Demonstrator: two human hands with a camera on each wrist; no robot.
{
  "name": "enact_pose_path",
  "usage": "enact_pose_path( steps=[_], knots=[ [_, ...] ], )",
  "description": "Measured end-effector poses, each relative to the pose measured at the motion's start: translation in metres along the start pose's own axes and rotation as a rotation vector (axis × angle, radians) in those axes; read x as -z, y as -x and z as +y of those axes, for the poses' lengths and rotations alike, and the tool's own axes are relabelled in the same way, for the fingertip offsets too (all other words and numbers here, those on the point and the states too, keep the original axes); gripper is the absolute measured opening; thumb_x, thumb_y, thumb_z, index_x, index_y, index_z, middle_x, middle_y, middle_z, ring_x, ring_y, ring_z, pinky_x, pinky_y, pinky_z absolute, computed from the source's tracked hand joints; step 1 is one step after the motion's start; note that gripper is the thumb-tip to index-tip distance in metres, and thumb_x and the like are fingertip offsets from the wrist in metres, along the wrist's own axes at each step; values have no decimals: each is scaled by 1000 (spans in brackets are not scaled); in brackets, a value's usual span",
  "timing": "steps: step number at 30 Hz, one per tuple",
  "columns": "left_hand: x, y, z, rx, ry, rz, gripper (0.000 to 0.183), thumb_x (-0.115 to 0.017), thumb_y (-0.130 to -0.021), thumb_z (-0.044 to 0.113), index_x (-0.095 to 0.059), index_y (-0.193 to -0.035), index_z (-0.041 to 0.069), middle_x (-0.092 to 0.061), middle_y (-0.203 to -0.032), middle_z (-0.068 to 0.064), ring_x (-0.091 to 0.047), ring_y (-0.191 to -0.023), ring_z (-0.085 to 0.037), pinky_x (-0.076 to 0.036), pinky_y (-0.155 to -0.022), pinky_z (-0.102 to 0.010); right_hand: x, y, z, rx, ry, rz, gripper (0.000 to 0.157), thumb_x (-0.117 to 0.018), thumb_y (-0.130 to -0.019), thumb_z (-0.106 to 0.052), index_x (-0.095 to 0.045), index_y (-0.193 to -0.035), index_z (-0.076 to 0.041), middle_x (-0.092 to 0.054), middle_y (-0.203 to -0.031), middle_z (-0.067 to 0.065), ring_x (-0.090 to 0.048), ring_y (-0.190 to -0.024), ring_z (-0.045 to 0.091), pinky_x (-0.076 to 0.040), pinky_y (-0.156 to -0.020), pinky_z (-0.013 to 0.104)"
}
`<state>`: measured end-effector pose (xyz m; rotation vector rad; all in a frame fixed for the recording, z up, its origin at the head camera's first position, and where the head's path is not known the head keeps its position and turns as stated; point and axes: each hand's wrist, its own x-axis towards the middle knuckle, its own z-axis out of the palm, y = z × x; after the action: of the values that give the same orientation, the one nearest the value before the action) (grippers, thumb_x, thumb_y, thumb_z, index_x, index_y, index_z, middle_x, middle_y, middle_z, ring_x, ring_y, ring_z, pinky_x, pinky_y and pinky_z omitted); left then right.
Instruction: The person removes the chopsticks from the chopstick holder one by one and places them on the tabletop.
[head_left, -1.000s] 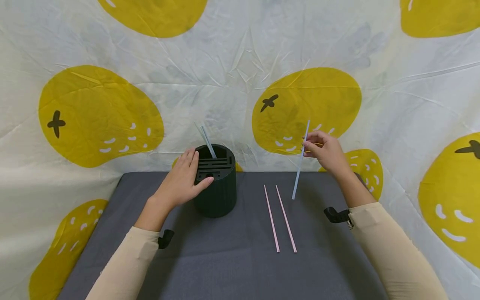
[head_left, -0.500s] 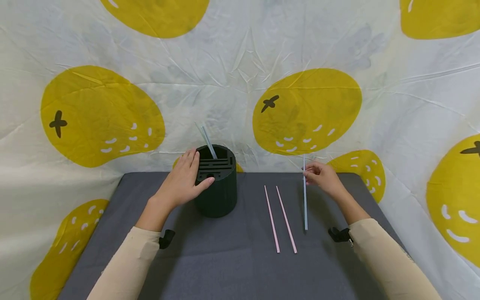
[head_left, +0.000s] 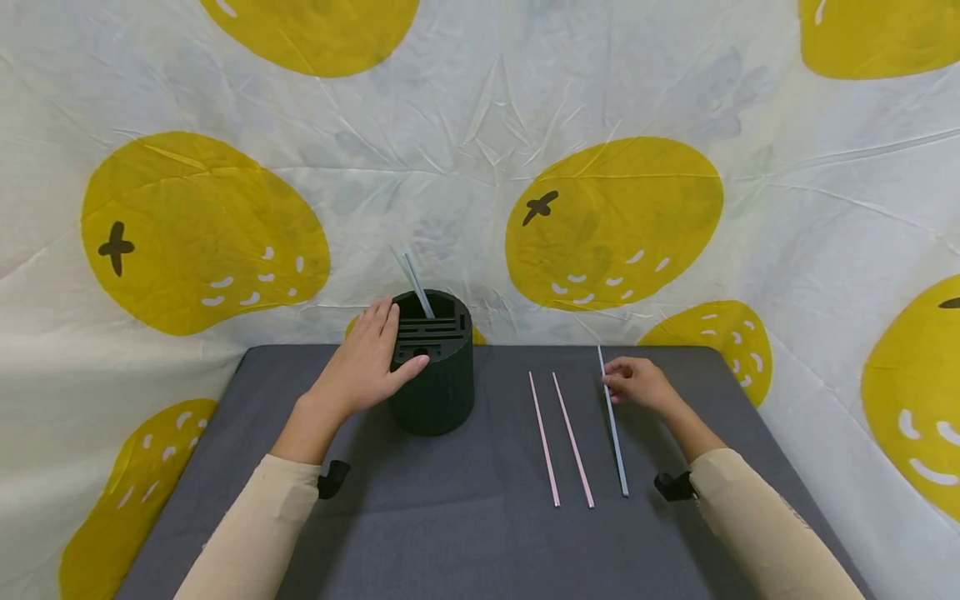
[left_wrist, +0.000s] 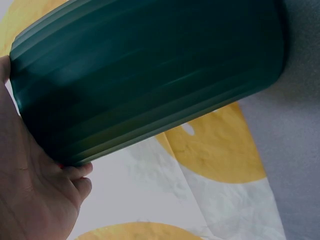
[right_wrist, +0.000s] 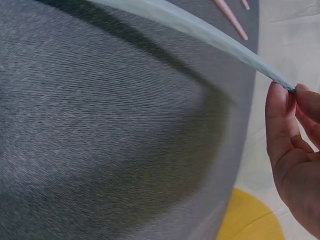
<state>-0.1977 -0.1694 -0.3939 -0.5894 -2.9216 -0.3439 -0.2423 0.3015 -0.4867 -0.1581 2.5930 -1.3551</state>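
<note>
My right hand (head_left: 637, 385) pinches a light blue chopstick (head_left: 614, 435) near its thin far end, between thumb and fingertips. In the right wrist view, the blue chopstick (right_wrist: 200, 31) stands a little off the cloth at the pinched end, its shadow beside it. Two pink chopsticks, one (head_left: 543, 437) left of the other (head_left: 572, 440), lie on the table to its left. With fingers spread straight, my left hand (head_left: 356, 362) rests on the left rim of a dark green utensil holder (head_left: 435, 400), thumb across its front. Thin pale blue sticks (head_left: 417, 283) lean in the holder's back compartment.
A dark grey cloth covers the table (head_left: 450, 542). Close behind it hangs a white curtain (head_left: 450, 208) with yellow fruit prints. The holder's top has narrow slots and a small round hole at the front.
My right hand has lowered the blue chopstick from the air to the table, right of the pink pair, and turned it nearly parallel to them. My left hand stays on the holder.
</note>
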Motion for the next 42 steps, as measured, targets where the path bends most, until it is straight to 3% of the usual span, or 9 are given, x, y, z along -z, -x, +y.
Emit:
enact_pose_path(
  steps=[7,12,21,31,42],
  knots=[
    [0,0,0,10,-2,-4,103,-23,-88,80,-6,-155,4,-1,-163,-15,-1,-152,-32,-11,-123,-52,-7,-8,18,-103,-46,-27,34,-61,-95,-10,-57,-120,13,-66,-83,12,-65,-66,13,-60,-64,30],
    [0,1,1,10,-3,2,102,-23,-88,79,-7,-155,4,-2,-163,-15,-1,-152,-32,-12,-123,-51,-16,-12,27,-185,-114,-30,32,-62,-94,-8,-57,-118,13,-64,-79,6,-62,-64,11,-60,-62,27],
    [-1,1,2,2,0,9,102,-24,-89,79,-7,-155,4,0,-163,-14,-2,-152,-32,-11,-123,-51,-28,-17,31,-267,-57,44,24,-70,-89,-11,-66,-107,5,-63,-73,3,-61,-60,11,-59,-58,27],
    [0,2,2,7,4,8,102,-25,-89,78,-7,-155,3,-3,-163,-16,-4,-152,-33,-12,-122,-52,-34,-15,27,-184,126,107,19,-70,-87,-14,-70,-99,1,-69,-83,10,-65,-61,9,-59,-57,27],
    [1,0,1,18,9,3,102,-23,-88,79,-8,-156,4,-2,-163,-14,-2,-152,-32,-12,-122,-52,-38,-12,24,-170,153,157,19,-72,-85,-14,-69,-96,2,-70,-78,10,-65,-59,11,-58,-54,27]
  ],
)
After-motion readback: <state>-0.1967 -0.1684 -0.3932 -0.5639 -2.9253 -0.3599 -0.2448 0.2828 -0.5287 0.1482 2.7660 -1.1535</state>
